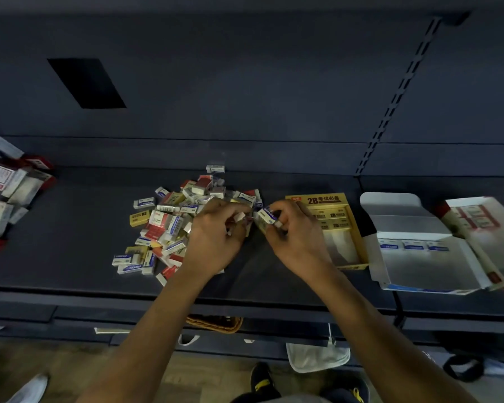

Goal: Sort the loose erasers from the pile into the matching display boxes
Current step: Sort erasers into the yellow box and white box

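Note:
A pile of loose erasers [169, 222] in blue, red and yellow sleeves lies on the dark shelf. My left hand [216, 237] sits at the pile's right edge, its fingers curled round small erasers [239, 218]. My right hand [291, 231] grips a blue-and-white eraser [266, 215] and more beneath it. To the right stand a yellow "2B" display box [352, 257], a white-and-blue display box [419, 266] holding a row of blue erasers, and a red-and-white display box [477, 219].
A heap of other red and white packs [6, 196] lies at the shelf's far left. The shelf's front edge [99, 292] runs below the pile. A wicker basket [216, 322] and white bags sit on the floor under it, beside shoes.

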A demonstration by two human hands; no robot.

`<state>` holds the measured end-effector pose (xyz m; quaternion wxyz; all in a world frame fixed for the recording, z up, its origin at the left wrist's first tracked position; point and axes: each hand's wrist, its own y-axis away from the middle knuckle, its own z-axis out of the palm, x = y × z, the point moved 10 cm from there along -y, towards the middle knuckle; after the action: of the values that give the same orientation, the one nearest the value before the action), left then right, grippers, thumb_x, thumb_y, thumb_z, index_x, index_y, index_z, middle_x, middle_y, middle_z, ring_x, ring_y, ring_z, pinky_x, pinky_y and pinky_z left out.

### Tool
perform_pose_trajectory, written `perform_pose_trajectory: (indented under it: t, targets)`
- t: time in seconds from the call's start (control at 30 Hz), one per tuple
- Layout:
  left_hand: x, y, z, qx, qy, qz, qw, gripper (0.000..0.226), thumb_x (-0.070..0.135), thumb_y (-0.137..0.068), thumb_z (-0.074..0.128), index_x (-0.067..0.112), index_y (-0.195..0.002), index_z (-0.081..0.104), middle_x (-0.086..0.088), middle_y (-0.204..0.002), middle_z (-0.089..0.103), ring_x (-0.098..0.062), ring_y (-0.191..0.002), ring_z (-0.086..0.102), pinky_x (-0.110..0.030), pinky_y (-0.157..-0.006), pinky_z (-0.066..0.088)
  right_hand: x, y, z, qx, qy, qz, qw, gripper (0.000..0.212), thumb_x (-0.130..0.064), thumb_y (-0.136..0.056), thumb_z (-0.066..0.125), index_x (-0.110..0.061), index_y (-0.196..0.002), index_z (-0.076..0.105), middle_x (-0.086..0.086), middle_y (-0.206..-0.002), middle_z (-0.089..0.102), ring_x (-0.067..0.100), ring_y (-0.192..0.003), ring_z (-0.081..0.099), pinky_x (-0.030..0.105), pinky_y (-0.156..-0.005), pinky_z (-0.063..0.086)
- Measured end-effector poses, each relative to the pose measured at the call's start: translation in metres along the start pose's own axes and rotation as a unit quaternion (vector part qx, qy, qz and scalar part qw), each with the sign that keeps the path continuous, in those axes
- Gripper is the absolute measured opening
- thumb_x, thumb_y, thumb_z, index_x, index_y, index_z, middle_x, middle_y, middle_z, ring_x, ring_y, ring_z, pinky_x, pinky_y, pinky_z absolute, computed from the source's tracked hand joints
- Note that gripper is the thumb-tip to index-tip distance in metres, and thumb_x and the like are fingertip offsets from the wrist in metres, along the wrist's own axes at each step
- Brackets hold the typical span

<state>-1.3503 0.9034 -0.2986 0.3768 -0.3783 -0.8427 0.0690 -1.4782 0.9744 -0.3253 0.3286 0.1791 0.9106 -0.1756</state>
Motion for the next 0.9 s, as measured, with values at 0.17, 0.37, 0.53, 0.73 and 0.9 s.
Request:
perform_pose_trajectory:
  t: [0.17, 0.37, 0.53, 0.73, 0.9]
  targets:
    - [0.005, 0.002, 0.019, -0.038, 0.12, -0.079, 0.989, 0.033, 0.008, -0.085, 0.066, 0.015, -0.117, 0.061, 0.009, -0.096, 0.063, 0.001, -0.087, 0.06, -0.005, -0.074, 0.044, 0.004, 0.008, -0.013, -0.004, -0.041, 0.008, 0.999, 0.036, -0.023, -0.082, 0.062, -0.025, -0.116, 0.052, -0.005, -0.086, 0.054, 0.007, -0.074, 0.053, 0.021, -0.066, 0.044]
    - [0.015, 0.005, 0.053, -0.053, 0.281, -0.205, 0.936, 0.024, 0.011, -0.085, 0.067, 0.026, -0.102, 0.062, 0.005, -0.088, 0.069, -0.008, -0.084, 0.065, -0.028, -0.078, 0.054, 0.026, 0.015, -0.035, 0.009, -0.061, 0.009, 0.998, 0.037, -0.026, -0.08, 0.066, -0.029, -0.115, 0.053, -0.006, -0.101, 0.053, 0.001, -0.077, 0.054, 0.013, -0.066, 0.043]
    - [0.04, 0.008, 0.089, -0.084, 0.389, -0.252, 0.882, 0.014, 0.004, -0.088, 0.061, 0.009, -0.1, 0.064, -0.005, -0.087, 0.07, -0.019, -0.085, 0.066, -0.038, -0.08, 0.053, 0.042, 0.025, -0.053, -0.033, -0.073, -0.015, 0.997, 0.046, -0.032, -0.078, 0.07, -0.027, -0.122, 0.056, -0.009, -0.12, 0.048, 0.006, -0.09, 0.058, 0.009, -0.074, 0.044]
    - [0.072, 0.006, 0.123, -0.136, 0.391, -0.262, 0.872, 0.017, 0.011, -0.088, 0.064, 0.016, -0.102, 0.071, -0.001, -0.092, 0.073, -0.013, -0.084, 0.065, -0.026, -0.071, 0.051, 0.065, 0.041, -0.082, -0.07, -0.134, -0.02, 0.988, 0.051, -0.004, -0.083, 0.063, -0.024, -0.129, 0.052, -0.018, -0.094, 0.057, 0.0, -0.078, 0.061, 0.007, -0.071, 0.046]
    - [0.1, 0.005, 0.148, -0.2, 0.317, -0.229, 0.898, 0.022, 0.013, -0.085, 0.067, 0.023, -0.103, 0.073, 0.01, -0.101, 0.071, -0.002, -0.096, 0.064, -0.019, -0.08, 0.05, 0.092, 0.046, -0.102, -0.056, -0.087, -0.019, 0.994, 0.042, -0.01, -0.083, 0.063, -0.027, -0.121, 0.058, -0.009, -0.11, 0.05, -0.002, -0.081, 0.057, 0.004, -0.074, 0.041]
